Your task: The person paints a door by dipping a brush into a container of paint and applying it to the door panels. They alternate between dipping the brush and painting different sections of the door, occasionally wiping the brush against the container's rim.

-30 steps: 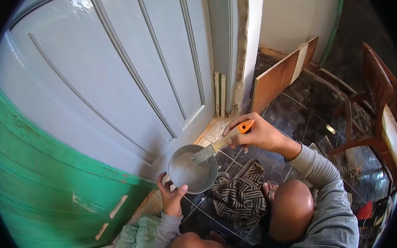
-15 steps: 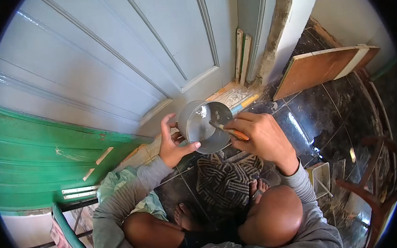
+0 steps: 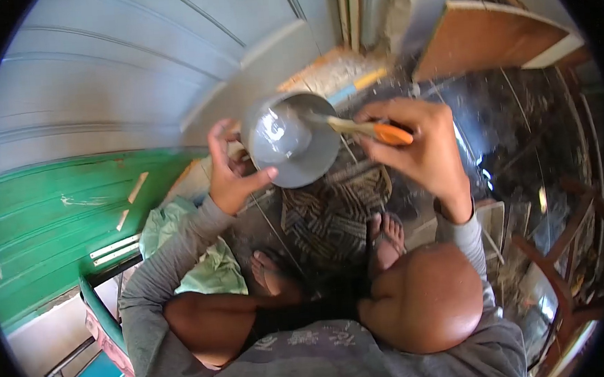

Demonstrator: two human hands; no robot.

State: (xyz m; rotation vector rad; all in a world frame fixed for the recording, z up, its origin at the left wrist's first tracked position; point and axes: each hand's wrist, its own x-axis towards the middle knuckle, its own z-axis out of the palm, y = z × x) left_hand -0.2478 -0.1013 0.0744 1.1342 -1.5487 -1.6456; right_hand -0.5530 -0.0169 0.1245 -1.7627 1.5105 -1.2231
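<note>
My left hand (image 3: 235, 168) grips a round paint can (image 3: 308, 171) by its side, thumb at the near rim and fingers around the far side. The can is tilted toward me, and glossy grey paint (image 3: 278, 131) shows inside. In my right hand (image 3: 420, 136) is a paintbrush (image 3: 353, 126) with a pale handle and an orange end. Its head reaches into the can; the bristles are blurred and partly hidden. A tall panelled door (image 3: 135, 67), grey above, stands just beyond the can, with a green panelled section (image 3: 48, 225) at the left.
A patterned mat (image 3: 335, 214) lies on the dark tiles between my feet. Pale green cloth (image 3: 213, 266) is bunched at the left. A brown board (image 3: 486, 39) leans at the upper right. A yellow-and-blue handled tool (image 3: 358, 85) lies by the threshold, and a wooden frame (image 3: 556, 270) stands right.
My view has shifted. Both hands, the can and the brush sit higher in view, and the right hand has drawn outward, showing more of the brush handle.
</note>
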